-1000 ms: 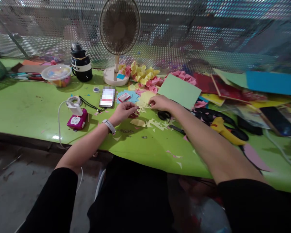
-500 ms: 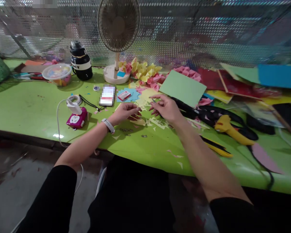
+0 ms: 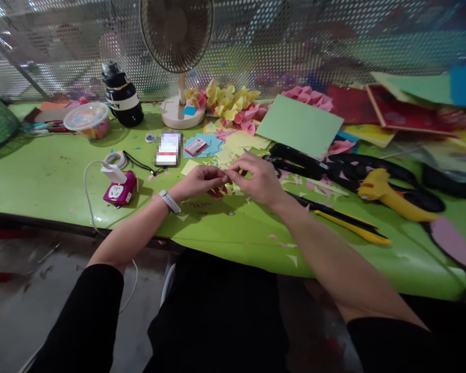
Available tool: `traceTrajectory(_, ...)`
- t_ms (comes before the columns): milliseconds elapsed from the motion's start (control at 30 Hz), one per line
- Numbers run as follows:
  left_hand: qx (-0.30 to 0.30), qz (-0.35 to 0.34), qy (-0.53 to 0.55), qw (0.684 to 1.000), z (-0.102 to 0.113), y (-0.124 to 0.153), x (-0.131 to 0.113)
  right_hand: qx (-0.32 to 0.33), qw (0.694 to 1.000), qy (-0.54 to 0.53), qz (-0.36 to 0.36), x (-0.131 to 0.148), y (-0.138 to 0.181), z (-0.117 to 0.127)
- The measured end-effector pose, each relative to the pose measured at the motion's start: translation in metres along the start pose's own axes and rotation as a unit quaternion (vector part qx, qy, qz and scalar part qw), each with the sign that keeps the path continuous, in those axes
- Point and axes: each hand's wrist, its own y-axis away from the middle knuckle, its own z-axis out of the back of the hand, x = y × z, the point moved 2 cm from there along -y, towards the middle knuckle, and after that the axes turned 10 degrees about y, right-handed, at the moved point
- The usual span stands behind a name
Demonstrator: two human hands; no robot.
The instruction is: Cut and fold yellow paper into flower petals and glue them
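My left hand and my right hand meet fingertip to fingertip just above the green table. Both hands are closed in a pinch on a small paper piece too small to make out clearly. Yellow paper scraps lie scattered under and beyond the hands. A white watch is on my left wrist. A pile of pink and yellow paper flowers sits behind, near the fan base.
A desk fan, a black bottle, a plastic tub and a pink power adapter stand at left. A light green sheet, a yellow glue gun, black scissors and coloured papers lie at right.
My right hand drew back from the scissors toward my left hand; the fingertips now touch. The view has shifted slightly, so everything sits a little lower left.
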Motion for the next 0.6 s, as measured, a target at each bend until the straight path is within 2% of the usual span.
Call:
traceTrajectory(267, -0.044, 0.006, 0.041, 0.998, 0.001, 0.001, 0.001, -0.042, 0.989, 0.014, -0.143, 0.002, 0.0, 0.015)
traceTrajectory(500, -0.064, 0.014, 0.082, 0.994, 0.003, -0.001, 0.002, -0.059, 0.985, 0.024, -0.16, 0.0, 0.001, 0.013)
traceTrajectory(600, -0.084, 0.013, 0.102, 0.991, 0.004, -0.001, 0.002, -0.061, 0.985, -0.003, -0.159, -0.005, 0.001, 0.016)
